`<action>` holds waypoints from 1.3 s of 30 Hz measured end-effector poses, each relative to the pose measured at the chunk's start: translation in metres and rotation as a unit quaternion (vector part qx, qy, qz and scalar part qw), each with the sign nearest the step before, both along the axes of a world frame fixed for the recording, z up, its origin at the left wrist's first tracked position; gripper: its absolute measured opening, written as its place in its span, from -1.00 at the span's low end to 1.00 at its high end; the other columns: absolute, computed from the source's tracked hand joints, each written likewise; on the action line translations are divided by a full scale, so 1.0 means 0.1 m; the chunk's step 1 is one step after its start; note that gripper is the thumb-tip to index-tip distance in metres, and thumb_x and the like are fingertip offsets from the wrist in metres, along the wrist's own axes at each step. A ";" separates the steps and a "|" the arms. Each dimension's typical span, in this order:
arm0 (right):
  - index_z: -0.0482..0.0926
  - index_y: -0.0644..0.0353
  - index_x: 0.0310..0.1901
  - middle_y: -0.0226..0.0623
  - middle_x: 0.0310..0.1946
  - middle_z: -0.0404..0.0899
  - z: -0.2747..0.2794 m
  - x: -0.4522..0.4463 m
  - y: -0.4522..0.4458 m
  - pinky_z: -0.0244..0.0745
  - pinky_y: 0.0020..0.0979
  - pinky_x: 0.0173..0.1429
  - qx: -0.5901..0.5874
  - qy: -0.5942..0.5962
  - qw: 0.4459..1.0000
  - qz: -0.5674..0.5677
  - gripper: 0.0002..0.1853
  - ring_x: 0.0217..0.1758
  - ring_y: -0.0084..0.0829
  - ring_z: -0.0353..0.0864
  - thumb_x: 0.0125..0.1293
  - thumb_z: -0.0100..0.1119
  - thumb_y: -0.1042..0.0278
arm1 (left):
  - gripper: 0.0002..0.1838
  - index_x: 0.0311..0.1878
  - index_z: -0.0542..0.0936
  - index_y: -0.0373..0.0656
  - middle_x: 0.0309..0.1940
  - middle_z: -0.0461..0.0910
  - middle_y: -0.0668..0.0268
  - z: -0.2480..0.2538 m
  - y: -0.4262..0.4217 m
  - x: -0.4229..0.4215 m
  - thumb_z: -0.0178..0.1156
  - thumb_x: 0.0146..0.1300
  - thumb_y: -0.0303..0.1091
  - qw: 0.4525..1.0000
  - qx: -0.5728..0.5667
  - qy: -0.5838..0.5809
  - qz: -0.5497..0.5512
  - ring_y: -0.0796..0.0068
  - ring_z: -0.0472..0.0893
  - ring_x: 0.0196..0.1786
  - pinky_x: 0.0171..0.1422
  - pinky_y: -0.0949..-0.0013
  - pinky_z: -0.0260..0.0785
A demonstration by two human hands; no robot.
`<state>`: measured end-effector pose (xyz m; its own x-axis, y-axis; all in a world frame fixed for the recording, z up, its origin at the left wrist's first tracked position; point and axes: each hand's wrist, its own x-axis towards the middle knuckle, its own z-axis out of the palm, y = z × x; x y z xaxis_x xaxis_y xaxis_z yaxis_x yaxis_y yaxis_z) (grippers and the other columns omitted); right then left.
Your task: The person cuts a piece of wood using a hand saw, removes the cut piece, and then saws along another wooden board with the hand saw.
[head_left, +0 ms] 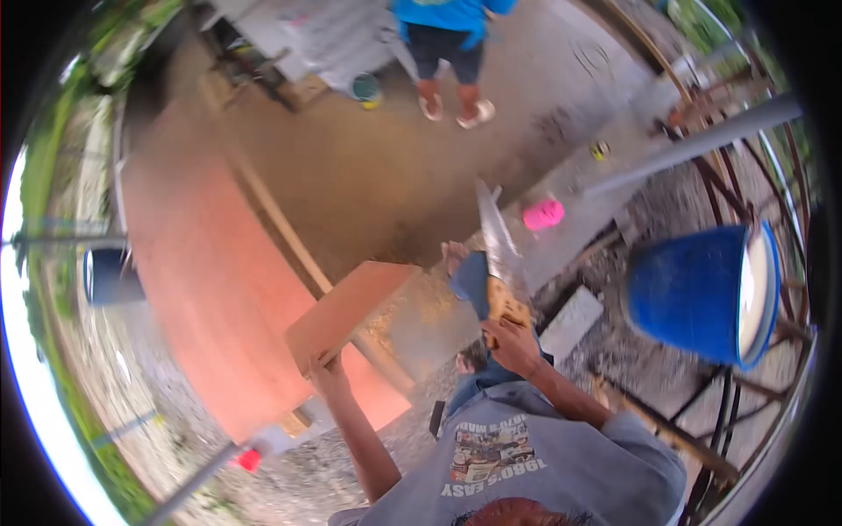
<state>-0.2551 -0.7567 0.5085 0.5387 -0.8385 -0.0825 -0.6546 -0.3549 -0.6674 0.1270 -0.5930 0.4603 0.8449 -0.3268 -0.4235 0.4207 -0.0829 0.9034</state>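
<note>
My right hand (pixel 511 344) is closed around the wooden handle of a handsaw (pixel 501 241), whose metal blade points away from me and up. In my left hand (pixel 327 370) is the near corner of a reddish-brown plywood piece (pixel 355 305), gripped at its edge and tilted. Beneath and to the left of that piece lies a large plywood sheet (pixel 210 280) of the same colour. The saw blade is apart from both the piece and the sheet.
A wooden beam (pixel 272 210) runs along the sheet. A pink object (pixel 544 215) and a pale block (pixel 571 322) lie to the right, near a large blue barrel (pixel 693 294). Another person (pixel 445 53) in a blue top stands farther off, close to a bucket (pixel 366 88).
</note>
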 end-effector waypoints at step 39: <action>0.72 0.35 -0.28 0.04 -0.58 0.61 -1.18 0.49 -0.71 0.58 -0.23 -0.30 0.269 0.020 0.652 -0.709 -0.64 -0.47 -0.27 0.71 0.11 0.26 0.15 | -0.71 0.05 0.61 -0.38 -0.11 0.67 0.28 -0.76 -7.02 -1.33 0.26 0.42 -0.34 0.616 -0.244 -0.139 -0.736 0.56 0.56 -0.07 0.06 0.36 0.41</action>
<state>-0.2062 -0.8273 0.3909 -0.7575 -0.3346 -0.5605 -0.0906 0.9042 -0.4173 -0.0064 -1.2951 0.3848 -0.5001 -0.8572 0.1230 0.0379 0.1203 0.9920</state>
